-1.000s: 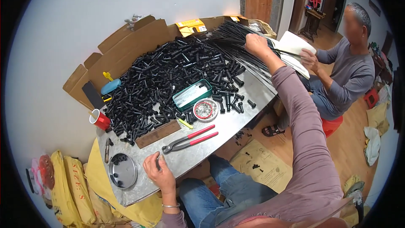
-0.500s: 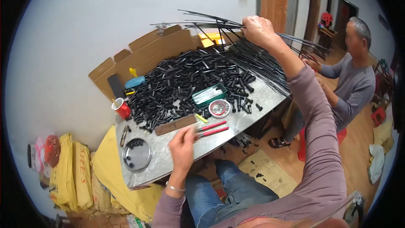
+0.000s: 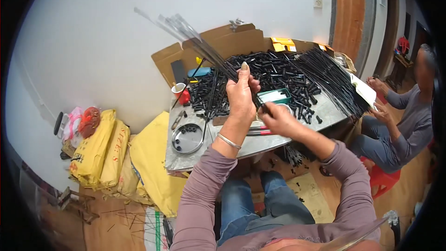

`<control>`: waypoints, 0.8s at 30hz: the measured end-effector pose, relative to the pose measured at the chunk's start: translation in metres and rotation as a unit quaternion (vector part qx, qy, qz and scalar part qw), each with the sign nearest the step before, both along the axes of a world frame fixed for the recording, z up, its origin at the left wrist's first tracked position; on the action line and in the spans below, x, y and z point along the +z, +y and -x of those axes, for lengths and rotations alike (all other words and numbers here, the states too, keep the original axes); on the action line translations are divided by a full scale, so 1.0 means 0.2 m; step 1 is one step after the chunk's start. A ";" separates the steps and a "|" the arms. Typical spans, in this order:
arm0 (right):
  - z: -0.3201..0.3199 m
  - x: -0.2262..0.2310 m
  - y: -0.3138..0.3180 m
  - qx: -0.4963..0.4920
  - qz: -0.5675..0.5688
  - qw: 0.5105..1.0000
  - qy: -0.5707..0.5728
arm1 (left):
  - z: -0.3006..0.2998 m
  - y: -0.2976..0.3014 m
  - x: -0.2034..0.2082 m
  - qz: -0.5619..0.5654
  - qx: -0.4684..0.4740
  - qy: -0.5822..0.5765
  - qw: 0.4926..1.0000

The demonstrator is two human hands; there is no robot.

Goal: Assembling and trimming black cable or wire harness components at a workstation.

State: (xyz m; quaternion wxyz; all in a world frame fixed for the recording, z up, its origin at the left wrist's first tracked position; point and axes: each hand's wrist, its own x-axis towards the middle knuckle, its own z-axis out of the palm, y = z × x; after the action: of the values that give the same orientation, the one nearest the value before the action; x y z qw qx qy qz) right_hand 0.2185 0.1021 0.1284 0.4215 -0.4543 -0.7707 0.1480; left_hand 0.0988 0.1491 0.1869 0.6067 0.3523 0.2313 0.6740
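Note:
A bundle of thin black rods (image 3: 210,52) slants up to the left over the table, its upper ends blurred. My left hand (image 3: 240,94) is closed round its middle, thumb up. Below it, my right hand (image 3: 281,121) is closed at the bundle's lower end, its fingertips partly hidden. A few loose rods (image 3: 212,94) hang down left of my left hand. Behind both hands lies a wide pile of short black bolt-like pieces (image 3: 269,67). A green box (image 3: 289,96) with white strips stands just beyond my right hand. Red-handled pliers (image 3: 258,130) lie partly covered under my right hand.
More black rods (image 3: 332,76) lie at the table's right end. A round metal tray (image 3: 186,150) with several small black pieces and a red cup (image 3: 182,94) stand at the left. Yellow sacks (image 3: 95,148) lean by the wall. A co-worker (image 3: 406,121) sits at right.
My right hand has come down from the rod pile at the right to the table's front. My left hand, earlier without rods, now grips the bundle. The view has shifted left.

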 end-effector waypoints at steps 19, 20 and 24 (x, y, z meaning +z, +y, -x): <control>0.50 -0.56 0.20 0.057 0.198 0.951 0.230 | 0.53 0.19 -0.09 -0.072 -0.014 0.144 0.987; 0.47 -0.52 0.18 0.069 0.199 0.947 0.245 | 0.52 0.19 -0.07 -0.076 -0.029 0.106 0.991; 0.44 -0.35 0.03 0.110 0.240 0.919 0.295 | 0.56 0.21 -0.03 -0.101 -0.064 0.078 0.990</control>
State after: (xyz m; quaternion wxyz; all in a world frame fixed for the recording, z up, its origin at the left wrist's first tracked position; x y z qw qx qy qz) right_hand 0.1296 0.1087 0.0584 0.4891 -0.3899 -0.5982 0.5009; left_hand -0.0140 0.1916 0.1817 0.5897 0.4774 0.1854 0.6245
